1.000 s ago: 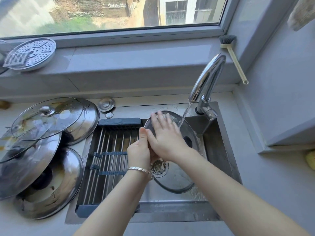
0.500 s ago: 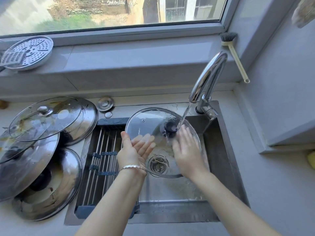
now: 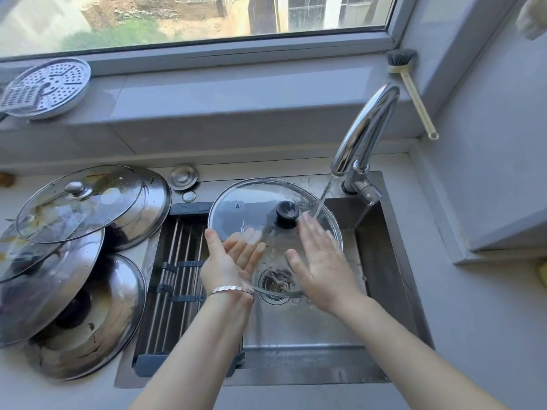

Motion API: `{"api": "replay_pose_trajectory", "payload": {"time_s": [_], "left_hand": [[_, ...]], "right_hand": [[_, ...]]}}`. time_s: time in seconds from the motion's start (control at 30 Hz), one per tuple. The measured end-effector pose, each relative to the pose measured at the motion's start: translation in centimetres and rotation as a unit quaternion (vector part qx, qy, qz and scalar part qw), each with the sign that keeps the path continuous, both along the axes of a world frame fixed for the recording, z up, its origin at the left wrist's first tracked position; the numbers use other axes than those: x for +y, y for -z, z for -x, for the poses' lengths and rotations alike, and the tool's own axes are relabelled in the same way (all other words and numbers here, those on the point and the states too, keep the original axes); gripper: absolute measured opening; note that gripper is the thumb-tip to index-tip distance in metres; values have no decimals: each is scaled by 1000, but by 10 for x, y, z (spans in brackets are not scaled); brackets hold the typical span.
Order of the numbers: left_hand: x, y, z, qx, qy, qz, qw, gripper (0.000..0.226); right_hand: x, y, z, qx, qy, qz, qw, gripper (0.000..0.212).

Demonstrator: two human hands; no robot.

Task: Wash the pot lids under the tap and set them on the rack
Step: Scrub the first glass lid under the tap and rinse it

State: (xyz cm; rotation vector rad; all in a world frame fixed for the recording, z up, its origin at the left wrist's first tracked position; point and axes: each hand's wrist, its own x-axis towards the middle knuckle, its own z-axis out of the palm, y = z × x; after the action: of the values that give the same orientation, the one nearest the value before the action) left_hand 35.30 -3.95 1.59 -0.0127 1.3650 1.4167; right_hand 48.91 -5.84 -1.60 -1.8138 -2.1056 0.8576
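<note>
Scene: a head-worn camera looks down on a steel sink (image 3: 390, 261) under a window, with a person's two bare forearms reaching in.
Lid being washed: a round glass lid (image 3: 245, 208) with a black knob (image 3: 286, 215) is held tilted over the basin, knob side up. Its near edge is above the drain (image 3: 276, 282) and its far edge is up by the back rim of the sink.
Water: a thin stream (image 3: 324, 196) runs from the curved chrome tap (image 3: 367, 128) and lands on the lid just right of the knob.
Left hand: the left hand (image 3: 231, 261) is palm up beneath the lid's left side. Its fingers are spread out straight and show through the glass, and its thumb lies along the rim. A silver bracelet (image 3: 232, 290) is on the wrist.
Right hand: the right hand (image 3: 322, 261) lies flat on top of the glass, fingers straight and together. The fingertips are beside the knob, where the water lands.
Rack: a roll-up rack (image 3: 177, 276) of metal rods covers the left part of the sink.
Waiting lids: a pile of soiled lids (image 3: 88, 255), some glass and some steel, overlaps on the counter left of the rack.
Sill: a perforated steamer plate (image 3: 50, 87) rests at the left and a dish brush (image 3: 414, 93) leans in the right corner.
</note>
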Motion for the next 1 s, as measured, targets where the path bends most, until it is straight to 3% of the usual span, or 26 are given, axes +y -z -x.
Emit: {"api": "replay_pose_trajectory", "payload": {"time_s": [0.13,0.23,0.3,0.4,0.57,0.67,0.8,1.0], "left_hand": [[-3,3,0,-8,9,11,1000,50],[-2,5,-3,-22,29,23,999,52],[-5,8,-8,-23,49,41,998,53],[-13,12,-18,-10,81,65,995,57],[-13,9,-33,37,86,63,994,49],[-5,11,-24,36,79,49,995,46],[-1,11,-13,17,87,39,995,52],[-7,4,-24,61,81,50,994,47]], "right_hand": [[5,3,-14,2,73,38,997,63],[-19,3,-4,0,-76,-37,996,65],[-27,4,3,-4,-194,-100,976,64],[-5,-5,11,-13,-239,-137,961,63],[41,-21,27,-58,-167,-79,981,60],[23,-17,33,-38,-191,-138,971,64],[5,-9,23,-37,-233,-182,955,53],[40,-19,39,-49,-130,-114,984,65]]}}
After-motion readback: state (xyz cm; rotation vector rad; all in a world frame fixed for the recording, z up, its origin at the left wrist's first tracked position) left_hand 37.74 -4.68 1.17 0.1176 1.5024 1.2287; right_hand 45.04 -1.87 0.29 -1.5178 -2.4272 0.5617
